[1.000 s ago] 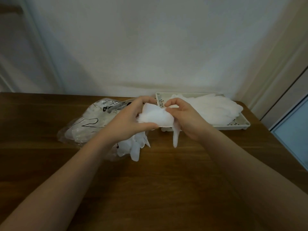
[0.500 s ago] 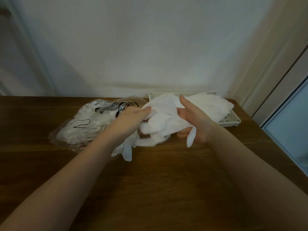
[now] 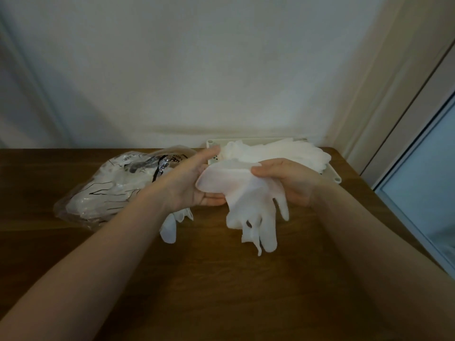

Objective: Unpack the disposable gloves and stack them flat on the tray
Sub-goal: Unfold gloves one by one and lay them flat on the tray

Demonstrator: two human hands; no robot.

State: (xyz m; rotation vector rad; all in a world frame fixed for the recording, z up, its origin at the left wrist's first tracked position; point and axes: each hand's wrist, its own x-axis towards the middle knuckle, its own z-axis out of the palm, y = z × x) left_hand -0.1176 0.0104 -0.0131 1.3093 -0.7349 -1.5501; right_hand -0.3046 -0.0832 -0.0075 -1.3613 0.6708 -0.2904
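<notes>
A white disposable glove (image 3: 248, 207) hangs above the wooden table, its fingers dangling down. My right hand (image 3: 295, 183) pinches it near the cuff, thumb on top. My left hand (image 3: 189, 185) lies flat against the cuff's left edge with straight fingers pointing away and the thumb beneath the glove. Behind both hands stands the pale tray (image 3: 335, 176), holding a flat stack of white gloves (image 3: 288, 151). To the left lies the clear plastic glove bag (image 3: 108, 190) with black print, and some gloves (image 3: 170, 228) spill from its open end.
The brown wooden table (image 3: 221, 279) meets a white wall at the back. The table's right edge runs close to a door frame and a glass panel (image 3: 423, 193).
The bunched glove has been opened out and now hangs by its cuff. My left hand went from gripping it to lying flat against it. My right hand has turned its thumb on top.
</notes>
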